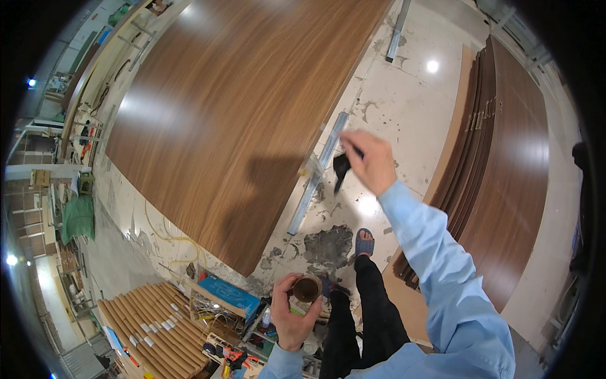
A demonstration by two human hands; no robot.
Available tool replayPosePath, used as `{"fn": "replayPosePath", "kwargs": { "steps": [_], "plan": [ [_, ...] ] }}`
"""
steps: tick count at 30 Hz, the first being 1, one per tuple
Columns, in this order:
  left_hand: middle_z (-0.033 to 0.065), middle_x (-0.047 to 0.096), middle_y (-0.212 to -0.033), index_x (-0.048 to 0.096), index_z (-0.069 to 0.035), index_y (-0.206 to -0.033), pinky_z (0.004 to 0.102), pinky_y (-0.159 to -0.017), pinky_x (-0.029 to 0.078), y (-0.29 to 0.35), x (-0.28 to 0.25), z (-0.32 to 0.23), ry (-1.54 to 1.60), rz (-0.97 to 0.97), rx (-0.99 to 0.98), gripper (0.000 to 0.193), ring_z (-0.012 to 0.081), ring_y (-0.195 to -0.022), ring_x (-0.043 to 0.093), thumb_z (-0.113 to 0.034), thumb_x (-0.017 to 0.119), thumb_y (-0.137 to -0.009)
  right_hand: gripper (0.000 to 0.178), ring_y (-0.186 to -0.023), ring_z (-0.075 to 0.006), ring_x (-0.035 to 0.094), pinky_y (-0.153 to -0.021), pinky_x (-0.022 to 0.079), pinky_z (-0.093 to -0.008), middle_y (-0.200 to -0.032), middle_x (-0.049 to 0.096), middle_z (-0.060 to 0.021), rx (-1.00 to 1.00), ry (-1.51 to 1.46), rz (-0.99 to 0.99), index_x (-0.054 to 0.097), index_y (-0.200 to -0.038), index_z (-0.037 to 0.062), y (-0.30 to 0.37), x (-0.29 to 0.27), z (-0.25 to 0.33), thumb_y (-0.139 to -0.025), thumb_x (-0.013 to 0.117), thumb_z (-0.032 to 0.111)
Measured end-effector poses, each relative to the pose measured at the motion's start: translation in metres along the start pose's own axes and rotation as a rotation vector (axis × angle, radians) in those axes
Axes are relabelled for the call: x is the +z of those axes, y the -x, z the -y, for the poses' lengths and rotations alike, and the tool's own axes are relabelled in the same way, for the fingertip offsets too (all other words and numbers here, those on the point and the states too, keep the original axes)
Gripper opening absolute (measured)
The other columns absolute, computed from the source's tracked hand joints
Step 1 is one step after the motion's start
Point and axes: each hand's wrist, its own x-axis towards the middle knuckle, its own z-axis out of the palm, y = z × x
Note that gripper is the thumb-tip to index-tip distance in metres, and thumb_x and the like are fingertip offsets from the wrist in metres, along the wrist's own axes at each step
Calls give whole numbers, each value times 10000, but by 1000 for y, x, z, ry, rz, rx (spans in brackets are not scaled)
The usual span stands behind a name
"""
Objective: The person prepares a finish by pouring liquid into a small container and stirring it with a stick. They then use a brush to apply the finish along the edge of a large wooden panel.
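My left hand is wrapped round a small round container, brown inside, low in the head view near the front corner of a large wood-grain board. My right hand is out ahead beside the board's right edge, fingers closed and a little blurred. From it hangs a black thing with a narrow tip pointing down; its exact kind does not show. A metal bar sticks out from under the board just below this hand.
Several brown panels stand stacked along the right. Cardboard tubes lie at lower left, beside a cluttered tool rack with a blue sheet on it. A yellow hose trails over the floor. A green cloth hangs at far left.
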Motion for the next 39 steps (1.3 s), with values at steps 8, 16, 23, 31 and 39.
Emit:
{"fn": "replayPosePath", "kwargs": {
  "steps": [8, 16, 23, 31, 39],
  "plan": [
    [154, 632, -1306, 595, -14, -1292, 366, -935, 538, -29, 43, -20, -20, -22, -4, 598, 274, -1139, 660, -28, 873, -763, 177, -902, -372, 744, -810, 591, -410, -1010, 769, -164, 65, -140, 290, 761, -1095, 24, -27, -14, -39, -961, 665, 87],
    [125, 568, -1354, 538, -6, -1347, 351, -1068, 503, -53, 74, -42, -1, 6, -10, 623, 221, -1224, 614, 46, 804, -786, 172, -885, -349, 738, -804, 590, -402, -989, 752, -175, 33, -103, 122, 756, -1094, 18, -35, -19, -54, -950, 691, 87],
    [138, 579, -1326, 554, 6, -1323, 361, -1074, 503, -75, 78, -48, 36, 14, -3, 601, 235, -1226, 618, 21, 810, -780, 166, -816, -276, 737, -761, 572, -341, -933, 740, -159, 84, -141, 95, 751, -1122, 3, -28, -17, -59, -972, 682, 24],
    [141, 583, -1315, 558, -6, -1315, 363, -1045, 518, -121, 84, -46, 55, 68, 61, 606, 237, -1202, 623, 30, 816, -767, 158, -806, -227, 740, -754, 579, -339, -911, 750, -154, 182, -90, -118, 758, -1107, 1, -89, -40, -59, -982, 680, 56],
    [130, 598, -1303, 565, -17, -1317, 355, -1007, 530, -161, 90, -51, 49, 145, 108, 609, 226, -1157, 643, 27, 828, -770, 145, -836, -331, 741, -776, 580, -380, -938, 749, -171, 218, -59, -135, 760, -1072, -5, -89, -47, -76, -954, 690, 41]
  ]
}}
